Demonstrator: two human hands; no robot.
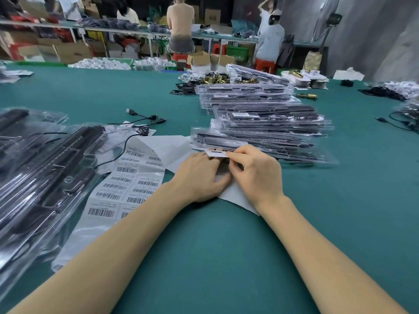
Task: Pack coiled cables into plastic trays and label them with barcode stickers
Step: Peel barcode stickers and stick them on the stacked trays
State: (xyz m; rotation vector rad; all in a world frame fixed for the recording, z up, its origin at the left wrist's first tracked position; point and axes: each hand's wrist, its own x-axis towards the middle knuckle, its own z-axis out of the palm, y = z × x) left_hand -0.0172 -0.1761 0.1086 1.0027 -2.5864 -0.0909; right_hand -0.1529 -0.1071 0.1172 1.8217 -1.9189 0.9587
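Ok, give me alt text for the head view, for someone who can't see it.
The right hand pinches a barcode sticker while the left hand presses the backing sheet flat on a green table. Stacked packed trays lie just beyond.

Counted: two hands, left (199, 175) and right (256, 173); one peeled barcode sticker (216, 153); one label sheet (127, 184); four people beyond the desk's far edge (113, 71).
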